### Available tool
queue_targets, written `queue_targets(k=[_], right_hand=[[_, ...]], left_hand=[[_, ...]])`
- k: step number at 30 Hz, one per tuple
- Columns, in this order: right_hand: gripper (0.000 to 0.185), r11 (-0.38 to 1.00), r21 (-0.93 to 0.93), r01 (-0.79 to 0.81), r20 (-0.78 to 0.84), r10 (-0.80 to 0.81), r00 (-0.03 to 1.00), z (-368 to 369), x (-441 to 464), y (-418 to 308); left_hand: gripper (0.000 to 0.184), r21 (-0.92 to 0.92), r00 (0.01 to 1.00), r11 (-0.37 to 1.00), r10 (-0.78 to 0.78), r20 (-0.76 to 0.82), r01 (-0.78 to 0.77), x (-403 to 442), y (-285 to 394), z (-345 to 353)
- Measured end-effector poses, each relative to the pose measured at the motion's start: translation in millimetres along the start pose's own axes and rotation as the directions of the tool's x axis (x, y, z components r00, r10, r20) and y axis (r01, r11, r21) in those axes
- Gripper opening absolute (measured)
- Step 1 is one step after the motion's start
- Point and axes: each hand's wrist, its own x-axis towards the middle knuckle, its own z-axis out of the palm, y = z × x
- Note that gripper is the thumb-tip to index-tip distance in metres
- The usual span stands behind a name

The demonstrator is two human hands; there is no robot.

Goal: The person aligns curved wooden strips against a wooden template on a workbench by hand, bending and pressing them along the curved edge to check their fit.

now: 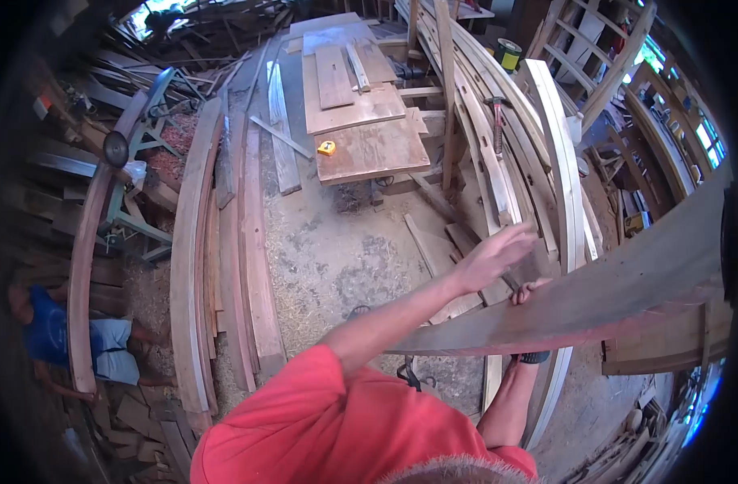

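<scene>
A long, wide wooden board (pixel 595 294) crosses in front of me at the right, its far end close to the camera. My right hand (pixel 529 291) grips it from below, with the fingers curled over its upper edge and the palm hidden behind the wood. A dark band shows on that wrist under the board. My left hand (pixel 502 254) is raised over the near side of the stacked timbers, fingers stretched out and holding nothing. Just beyond it, a hammer (pixel 498 125) with a reddish handle rests on the long beams (pixel 490 161).
A plywood-topped table (pixel 369 153) bears a yellow tape measure (pixel 327 148). Long planks (pixel 193 266) lie at the left. A co-worker in a blue shirt (pixel 48 327) is by a long timber (pixel 87 266). A pale upright beam (pixel 564 169) rises at the right.
</scene>
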Motion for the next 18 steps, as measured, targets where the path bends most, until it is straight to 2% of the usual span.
queue_targets(k=[2,3,5,6,8,9,11,12,13,14,16,17,18], right_hand=[[0.051,0.996,-0.088,0.012,-0.037,-0.015,0.999,61.7,16.6,9.4],[0.06,0.999,-0.036,-0.01,0.218,0.017,0.976,52.0,28.8,18.2],[0.061,0.998,-0.064,0.015,0.123,-0.007,0.992,67.9,43.3,36.2],[0.062,0.996,-0.075,0.042,0.073,-0.036,0.997,73.5,52.8,43.1],[0.064,0.994,-0.075,0.078,-0.043,-0.081,0.996,78.8,67.4,55.8],[0.065,0.993,-0.076,0.09,-0.119,-0.098,0.988,79.0,72.1,61.9],[0.067,0.991,-0.095,0.098,-0.344,-0.125,0.931,75.0,75.7,78.5],[0.069,0.987,-0.123,0.099,-0.456,-0.145,0.878,69.4,68.0,86.0],[0.07,0.978,-0.186,0.094,-0.476,-0.174,0.862,65.9,58.7,93.8],[0.071,0.96,-0.263,0.094,-0.432,-0.204,0.878,64.1,45.3,102.5],[0.096,0.83,-0.542,0.133,-0.09,-0.215,0.973,70.9,12.9,102.3],[0.096,0.835,-0.534,0.133,-0.087,-0.211,0.974,76.4,7.5,112.7],[0.091,0.782,-0.617,0.092,-0.11,-0.201,0.973,84.7,4.2,124.9]], left_hand=[[0.082,-0.036,0.97,0.986,0.164,0.18,-0.16,40.6,48.5,-4.5],[0.082,-0.042,0.968,0.986,0.165,0.188,-0.159,49.5,69.7,-4.7],[0.097,-0.087,0.888,0.976,0.216,0.405,-0.198,75.9,113.4,-11.0],[0.097,-0.066,0.854,0.968,0.245,0.458,-0.242,88.3,127.3,-13.7],[0.102,-0.055,0.866,0.934,0.347,0.36,-0.352,94.0,132.3,-14.6],[0.102,-0.04,0.841,0.924,0.364,0.4,-0.381,99.4,135.6,-21.4],[0.105,-0.122,0.937,0.986,0.146,0.316,-0.113,105.5,136.6,-39.2],[0.105,-0.114,0.93,0.985,0.159,0.331,-0.127,108.9,132.7,-45.3],[0.103,-0.112,0.942,0.983,0.173,0.286,-0.146,112.4,129.1,-53.7],[0.101,-0.114,0.954,0.98,0.184,0.236,-0.161,112.7,129.8,-60.1],[0.101,-0.093,0.955,0.971,0.232,0.186,-0.218,111.4,135.8,-71.1],[0.102,-0.069,0.966,0.979,0.2,0.164,-0.191,110.7,135.3,-79.9],[0.103,-0.046,0.974,0.985,0.169,0.147,-0.164,112.9,134.4,-86.9]])
